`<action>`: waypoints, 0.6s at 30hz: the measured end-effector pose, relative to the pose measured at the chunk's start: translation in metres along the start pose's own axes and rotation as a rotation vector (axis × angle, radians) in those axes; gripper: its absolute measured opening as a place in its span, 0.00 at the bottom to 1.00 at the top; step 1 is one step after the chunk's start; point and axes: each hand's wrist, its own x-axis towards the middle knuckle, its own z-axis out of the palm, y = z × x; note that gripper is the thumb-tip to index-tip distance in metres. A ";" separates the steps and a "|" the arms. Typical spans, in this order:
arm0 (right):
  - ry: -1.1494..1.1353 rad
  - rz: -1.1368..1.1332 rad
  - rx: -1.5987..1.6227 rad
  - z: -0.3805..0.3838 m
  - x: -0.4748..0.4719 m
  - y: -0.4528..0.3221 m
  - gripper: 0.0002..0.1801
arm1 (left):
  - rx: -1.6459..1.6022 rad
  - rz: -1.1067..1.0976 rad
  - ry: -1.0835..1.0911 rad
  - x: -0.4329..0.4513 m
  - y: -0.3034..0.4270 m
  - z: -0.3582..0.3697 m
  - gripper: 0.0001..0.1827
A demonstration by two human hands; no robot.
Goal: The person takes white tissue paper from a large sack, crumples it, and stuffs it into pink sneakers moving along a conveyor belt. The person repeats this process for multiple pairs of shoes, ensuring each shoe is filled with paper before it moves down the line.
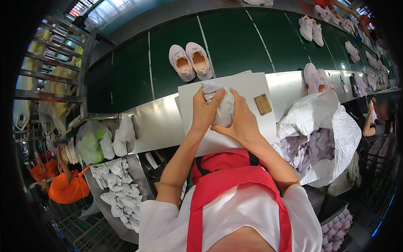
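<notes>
Both hands hold a crumpled wad of white paper [224,108] above a white board [192,104] on the metal ledge. My left hand [206,108] grips its upper left side, thumb across the top. My right hand [241,118] cups its right side, with the thumb under the lower end. A small brown block [263,104] lies on the board, right of my right hand. Just beyond the board, a pair of pale pink sneakers [190,62] stands side by side on the green conveyor belt [233,41], their openings facing me.
At right, a large white woven sack [346,135] holds crumpled paper. Wrapped white bundles [123,135] stand on the ledge at left, above a metal bin of paper wads [121,195]. More sneakers [311,31] sit along the belt. A metal rack [56,97] and people in orange are at left.
</notes>
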 end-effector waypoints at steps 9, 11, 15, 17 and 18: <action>-0.283 0.307 0.554 0.019 0.014 -0.001 0.38 | -0.437 -0.304 -0.111 0.019 0.015 0.006 0.16; -0.309 0.333 0.609 0.020 0.021 -0.004 0.36 | -0.517 -0.261 -0.091 0.028 -0.005 -0.009 0.18; -0.200 0.064 0.204 0.019 0.031 0.000 0.32 | -0.651 -0.109 0.143 0.052 -0.019 -0.021 0.24; -0.205 0.051 0.193 0.029 0.037 0.013 0.29 | -0.711 -0.209 0.129 0.064 -0.023 -0.019 0.24; -0.148 0.049 0.110 0.036 0.042 0.024 0.28 | -0.828 -0.208 0.001 0.074 -0.037 -0.025 0.21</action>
